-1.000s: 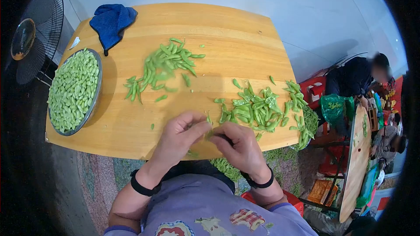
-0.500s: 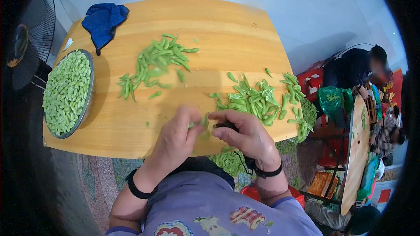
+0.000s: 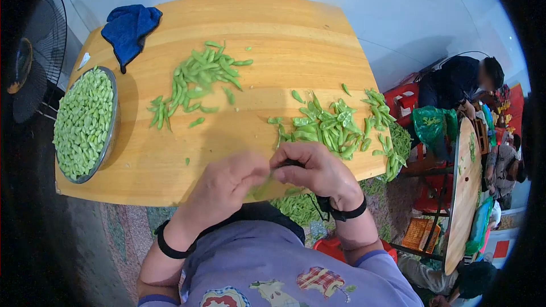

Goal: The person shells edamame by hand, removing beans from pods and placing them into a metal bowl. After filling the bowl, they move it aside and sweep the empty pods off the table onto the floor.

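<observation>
Over the front edge of the table, my left hand [image 3: 232, 181] is smeared by motion, with its fingers curled in. A blurred green bean pod [image 3: 263, 186] shows at its fingertips, between the two hands. My right hand [image 3: 315, 167] meets it, thumb and forefinger pinched at the pod's end. Something dark sits inside the curl of the right fingers; I cannot make out what it is. Just beyond the right hand lies a pile of opened-looking green pods [image 3: 333, 128]. Farther off to the left is a heap of plump pods [image 3: 202, 71].
A metal-rimmed bowl [image 3: 115, 116] heaped with shelled green beans [image 3: 84, 122] stands at the table's left edge. A blue cloth [image 3: 129, 29] lies at the back left, near a fan [image 3: 37, 57]. Green pods [image 3: 296, 209] cover the floor below. Another person [image 3: 455, 82] sits at a second table [image 3: 462, 204].
My left hand has moved slightly right and down, closing against my right hand. The pod between them is now mostly covered. The view has shifted a little; the piles look unchanged.
</observation>
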